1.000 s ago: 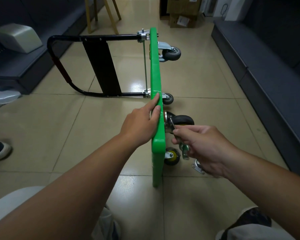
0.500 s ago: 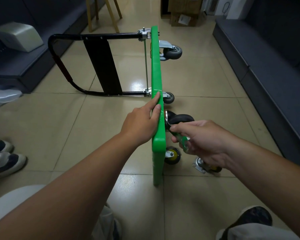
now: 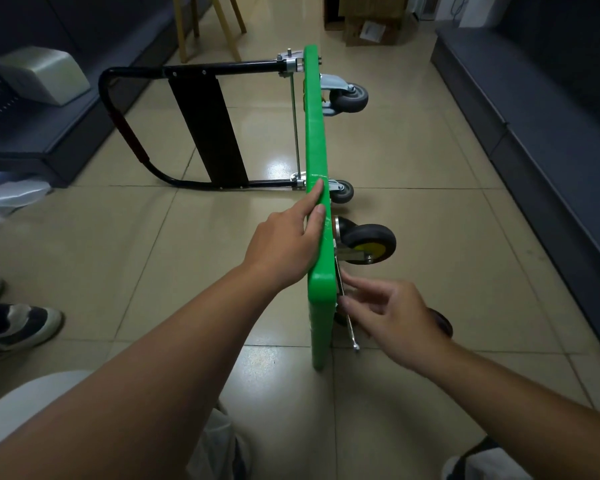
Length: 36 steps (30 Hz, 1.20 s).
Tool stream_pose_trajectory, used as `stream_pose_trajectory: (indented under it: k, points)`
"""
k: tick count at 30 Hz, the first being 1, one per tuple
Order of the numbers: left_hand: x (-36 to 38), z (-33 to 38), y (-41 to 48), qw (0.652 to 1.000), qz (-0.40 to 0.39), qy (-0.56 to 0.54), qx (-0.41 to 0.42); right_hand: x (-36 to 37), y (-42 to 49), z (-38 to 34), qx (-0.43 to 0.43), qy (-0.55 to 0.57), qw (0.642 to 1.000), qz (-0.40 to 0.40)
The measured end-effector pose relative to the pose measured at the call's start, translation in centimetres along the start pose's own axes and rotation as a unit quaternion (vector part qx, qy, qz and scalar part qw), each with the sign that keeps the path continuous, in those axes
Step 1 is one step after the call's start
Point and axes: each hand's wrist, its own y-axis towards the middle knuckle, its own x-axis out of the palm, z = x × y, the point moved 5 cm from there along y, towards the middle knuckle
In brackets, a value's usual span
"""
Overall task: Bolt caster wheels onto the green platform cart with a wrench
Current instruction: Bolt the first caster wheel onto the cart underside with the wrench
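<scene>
The green platform cart [image 3: 315, 133] stands on its edge on the floor [image 3: 430, 202]. The left hand [image 3: 284, 244] lies on its top edge with straight fingers, grip open. At the near end, on the right side, the right hand [image 3: 395, 317] pinches the thin wrench [image 3: 352, 332], just near of the yellow-hub caster wheel [image 3: 371, 244].

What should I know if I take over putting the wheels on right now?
Left hand lies flat on the green platform, which stands on its edge.
Right hand pinches the wrench against the underside, just below the black-and-yellow caster.
Two grey casters are on at the far end.
Left: likely tighten this caster's bolts; another wheel is half hidden behind the right hand.
</scene>
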Motion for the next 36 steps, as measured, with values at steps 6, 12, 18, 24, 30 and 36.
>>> stream_pose_trajectory:
  k: [6,12,18,24,30,36]
  points:
    - [0.1,-0.1,0.2,1.0,0.001,0.007,0.004,0.8,0.0,2.2,-0.125,-0.103,0.981,0.109]
    - [0.0,0.0,0.1,1.0,-0.002,-0.001,0.003,-0.6,-2.9,3.9,0.044,-0.109,0.991,0.068]
    - [0.0,0.1,-0.1,1.0,-0.001,0.001,0.006,-2.1,-2.4,-1.7,0.18,0.134,0.97,0.096]
    - [-0.2,0.0,-0.1,1.0,0.001,0.003,0.006,-1.4,0.0,-6.7,0.192,0.165,0.967,0.039]
    - [0.0,0.0,0.1,1.0,0.004,0.005,0.008,-1.6,0.8,-7.0,0.228,0.132,0.965,0.015]
    - [-0.1,-0.1,0.1,1.0,0.009,0.007,0.01,-0.9,0.8,-5.9,0.2,0.155,0.967,-0.019]
